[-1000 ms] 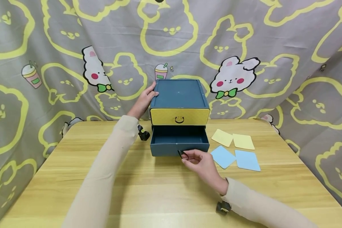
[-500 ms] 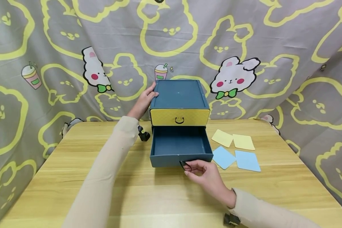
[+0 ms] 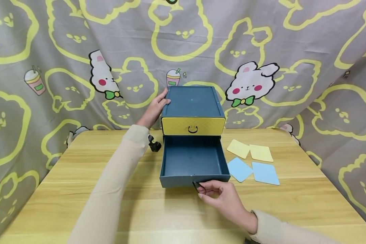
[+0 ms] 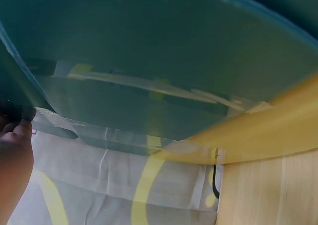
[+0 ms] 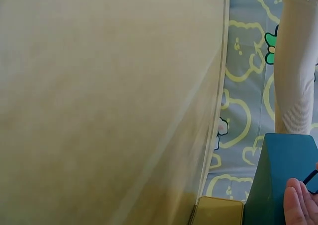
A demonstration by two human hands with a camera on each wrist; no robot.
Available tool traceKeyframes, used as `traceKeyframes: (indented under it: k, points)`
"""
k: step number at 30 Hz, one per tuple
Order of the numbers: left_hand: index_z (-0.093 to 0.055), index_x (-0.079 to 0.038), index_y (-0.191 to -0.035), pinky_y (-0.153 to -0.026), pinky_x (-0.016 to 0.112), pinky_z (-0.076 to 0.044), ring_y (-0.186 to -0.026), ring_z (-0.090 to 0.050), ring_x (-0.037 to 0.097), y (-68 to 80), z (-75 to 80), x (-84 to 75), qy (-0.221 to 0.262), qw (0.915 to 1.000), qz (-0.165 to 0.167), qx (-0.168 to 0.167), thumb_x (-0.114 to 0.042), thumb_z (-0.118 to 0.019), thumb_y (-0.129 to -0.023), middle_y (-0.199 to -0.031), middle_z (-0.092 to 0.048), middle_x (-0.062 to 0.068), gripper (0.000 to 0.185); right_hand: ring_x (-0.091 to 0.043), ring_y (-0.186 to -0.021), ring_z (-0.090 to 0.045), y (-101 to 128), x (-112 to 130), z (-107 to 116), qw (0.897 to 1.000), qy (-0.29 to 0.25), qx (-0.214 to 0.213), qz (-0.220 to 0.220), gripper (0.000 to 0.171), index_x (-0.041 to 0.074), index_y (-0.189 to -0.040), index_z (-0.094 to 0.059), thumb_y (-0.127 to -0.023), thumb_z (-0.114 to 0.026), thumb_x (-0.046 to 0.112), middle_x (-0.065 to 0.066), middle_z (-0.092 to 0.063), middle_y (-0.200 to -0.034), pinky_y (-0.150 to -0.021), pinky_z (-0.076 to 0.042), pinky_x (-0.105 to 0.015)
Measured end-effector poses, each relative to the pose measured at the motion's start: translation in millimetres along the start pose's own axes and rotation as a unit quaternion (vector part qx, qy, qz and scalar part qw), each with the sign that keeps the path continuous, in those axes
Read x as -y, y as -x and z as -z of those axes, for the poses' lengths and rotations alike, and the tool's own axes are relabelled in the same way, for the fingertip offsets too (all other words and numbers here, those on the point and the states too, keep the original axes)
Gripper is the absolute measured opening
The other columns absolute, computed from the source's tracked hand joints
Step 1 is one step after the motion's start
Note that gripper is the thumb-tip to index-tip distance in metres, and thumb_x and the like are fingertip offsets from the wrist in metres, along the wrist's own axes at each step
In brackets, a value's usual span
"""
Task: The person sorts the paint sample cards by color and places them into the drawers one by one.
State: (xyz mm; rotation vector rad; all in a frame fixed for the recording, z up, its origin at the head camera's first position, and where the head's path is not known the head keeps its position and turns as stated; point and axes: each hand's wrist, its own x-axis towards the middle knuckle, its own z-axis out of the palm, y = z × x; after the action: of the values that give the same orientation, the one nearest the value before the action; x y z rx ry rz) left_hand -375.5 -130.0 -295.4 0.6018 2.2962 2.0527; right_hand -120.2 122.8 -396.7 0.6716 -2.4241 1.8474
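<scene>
A small dark blue drawer box [image 3: 191, 101] stands at the back of the wooden table [image 3: 183, 210]. Its yellow upper drawer [image 3: 193, 125] is closed. The blue lower drawer [image 3: 194, 161] is pulled far out and looks empty. My right hand [image 3: 218, 196] pinches the black ring handle [image 3: 197, 186] on the lower drawer's front. My left hand [image 3: 156, 106] grips the box's top left edge. In the left wrist view the box side [image 4: 149, 61] fills the frame, with a fingertip [image 4: 20, 133] at its edge. The right wrist view shows the tabletop [image 5: 109, 106] and the drawer front [image 5: 280, 180].
Two yellow cards [image 3: 249, 151] and two blue cards [image 3: 252, 170] lie on the table right of the drawer. A small black object [image 3: 154, 145] sits left of the box. A grey cartoon-rabbit cloth [image 3: 250, 51] hangs behind and at both sides.
My right hand has drawn the lower drawer steadily outward toward me, from slightly out to far out. The left hand has stayed on the box.
</scene>
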Motion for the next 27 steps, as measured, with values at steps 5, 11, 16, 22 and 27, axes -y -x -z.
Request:
traceKeyframes:
  k: [5,11,16,22,27]
  points:
    - [-0.014,-0.016,-0.152,-0.114,0.030,-0.015,-0.144,-0.003,0.008,-0.8,0.6,0.0,0.001,1.0000,0.004,-0.001,-0.019,-0.045,-0.096,-0.158,-0.006,-0.008,0.064,-0.011,-0.080,-0.068,3.0,2.1,-0.2,1.000,0.004,0.008,0.001,0.019,0.003,-0.099,-0.072,-0.082,-0.072,0.009,-0.016,-0.071,-0.091,-0.071,-0.056,-0.032]
    - [-0.011,-0.010,-0.152,-0.114,0.031,-0.017,-0.144,-0.003,0.012,8.2,-2.5,-12.4,0.007,0.9999,0.005,0.009,-0.014,-0.044,-0.096,-0.159,-0.003,0.000,0.065,-0.011,-0.084,-0.069,5.6,8.1,4.5,0.999,0.039,0.021,0.003,0.030,0.000,-0.104,-0.070,-0.082,-0.073,0.019,-0.010,-0.072,-0.096,-0.075,-0.055,-0.029]
    - [-0.010,-0.009,-0.152,-0.114,0.030,-0.016,-0.144,-0.002,0.012,17.1,-7.4,-22.5,0.007,0.9999,0.009,0.012,-0.014,-0.043,-0.096,-0.159,-0.002,0.001,0.065,-0.013,-0.084,-0.069,13.5,15.7,18.4,0.994,0.103,0.031,0.023,0.037,0.001,-0.107,-0.070,-0.081,-0.074,0.027,-0.011,-0.071,-0.099,-0.074,-0.055,-0.027]
    - [-0.010,-0.009,-0.152,-0.115,0.031,-0.014,-0.144,-0.002,0.012,17.1,-7.6,-24.7,0.000,0.9999,0.004,0.010,-0.015,-0.043,-0.095,-0.159,-0.003,0.000,0.066,-0.005,-0.074,-0.066,22.2,12.6,43.2,0.984,0.149,0.018,0.098,0.018,0.005,-0.096,-0.074,-0.080,-0.074,0.013,-0.004,-0.073,-0.087,-0.065,-0.055,-0.025]
    - [-0.010,-0.009,-0.152,-0.115,0.031,-0.015,-0.144,-0.001,0.012,17.7,-8.0,-23.9,0.002,0.9999,0.006,0.013,-0.015,-0.044,-0.096,-0.159,-0.002,0.000,0.066,-0.004,-0.070,-0.065,23.6,0.9,69.5,0.979,0.147,0.027,0.137,0.014,0.006,-0.092,-0.075,-0.078,-0.074,0.003,-0.004,-0.073,-0.082,-0.063,-0.053,-0.020]
